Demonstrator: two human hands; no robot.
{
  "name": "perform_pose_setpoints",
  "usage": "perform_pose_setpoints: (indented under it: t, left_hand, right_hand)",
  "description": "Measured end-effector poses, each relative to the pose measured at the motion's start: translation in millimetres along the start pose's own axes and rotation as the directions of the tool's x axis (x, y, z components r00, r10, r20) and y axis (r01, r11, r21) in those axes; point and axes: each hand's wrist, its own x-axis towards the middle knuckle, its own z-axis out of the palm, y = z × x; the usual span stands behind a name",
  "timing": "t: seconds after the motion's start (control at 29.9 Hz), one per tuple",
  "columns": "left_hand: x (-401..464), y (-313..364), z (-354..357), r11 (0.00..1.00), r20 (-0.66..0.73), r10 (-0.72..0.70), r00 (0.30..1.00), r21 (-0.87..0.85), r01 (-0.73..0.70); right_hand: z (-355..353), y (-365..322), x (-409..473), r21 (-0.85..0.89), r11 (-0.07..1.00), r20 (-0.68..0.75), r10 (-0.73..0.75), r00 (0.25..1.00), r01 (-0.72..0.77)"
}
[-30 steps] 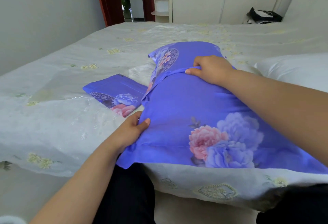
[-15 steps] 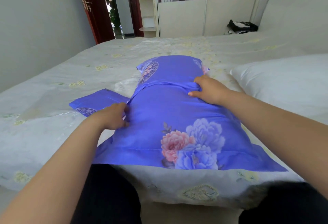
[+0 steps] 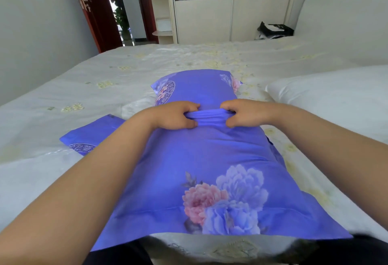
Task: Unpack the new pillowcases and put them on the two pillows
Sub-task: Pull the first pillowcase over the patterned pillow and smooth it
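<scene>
— What have the hands got?
— The left hand (image 3: 175,115) and right hand (image 3: 244,112) both grip a bunched fold mid-way along the blue pillowcase (image 3: 201,170) on the bed (image 3: 63,88).
— Anything around?
— A folded pillowcase (image 3: 90,136) left, a bare white pillow (image 3: 336,100) right.

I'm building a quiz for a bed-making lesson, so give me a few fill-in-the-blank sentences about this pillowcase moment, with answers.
1. Both hands, the left hand and the right hand, grip a bunched fold of the ____ pillowcase.
2. The bare pillow to the right is ____ in colour.
3. The second folded pillowcase lies on the bed beside the person's ____ forearm.

Answers: purple; white; left
</scene>
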Motion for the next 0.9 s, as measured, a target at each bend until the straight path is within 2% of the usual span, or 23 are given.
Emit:
perform_pose_setpoints:
  t: [0.07,0.13,0.2,0.27,0.3,0.4,0.47,0.57,0.63,0.7,0.77,0.84,0.9]
  left_hand:
    - [1,-13,-18,0.997,0.114,-0.029,0.993,-0.074,0.038]
    - [5,-21,-23,0.991,0.085,-0.026,0.996,-0.126,0.036]
    - [18,-29,-16,0.999,-0.159,-0.036,0.987,-0.031,0.031]
    - [27,-32,7,0.974,-0.474,0.012,0.880,0.205,0.097]
    - [27,-31,23,0.941,-0.549,0.073,0.832,0.314,0.126]
    - [14,-22,62,0.897,-0.624,0.247,0.741,0.437,0.069]
    - [10,-26,61,0.915,-0.646,0.269,0.714,0.403,0.019]
    - [6,-23,48,0.909,-0.596,0.322,0.736,0.412,-0.065]
    - [6,-16,42,0.869,-0.523,0.390,0.758,0.480,-0.116]
    - [3,-17,39,0.816,-0.464,0.421,0.780,0.569,-0.103]
    - [-5,-24,32,0.777,-0.422,0.401,0.813,0.627,-0.058]
    - [-14,-34,24,0.741,-0.390,0.336,0.857,0.671,0.014]
    - [-22,-42,15,0.716,-0.372,0.219,0.902,0.690,0.110]
  right_hand:
    - [-13,4,17,-0.037,0.999,0.075,0.015,0.997,-0.012]
    - [-14,3,32,-0.157,0.987,0.005,0.028,1.000,-0.027]
    - [-7,4,55,-0.259,0.965,-0.175,0.001,0.985,-0.047]
    - [9,7,69,-0.233,0.968,-0.341,0.003,0.940,-0.088]
    - [18,11,70,-0.219,0.967,-0.396,0.031,0.918,-0.128]
    - [40,27,55,-0.323,0.926,-0.478,0.017,0.878,-0.194]
    - [47,31,50,-0.436,0.895,-0.526,-0.166,0.834,-0.097]
    - [48,19,47,-0.605,0.789,-0.496,-0.479,0.725,0.108]
    - [45,9,48,-0.634,0.745,-0.434,-0.563,0.704,0.205]
    - [44,5,44,-0.627,0.743,-0.425,-0.577,0.697,0.232]
    - [42,11,36,-0.679,0.709,-0.411,-0.583,0.701,0.191]
    - [38,19,29,-0.731,0.677,-0.388,-0.517,0.763,0.086]
    - [33,26,23,-0.746,0.664,-0.398,-0.378,0.836,-0.055]
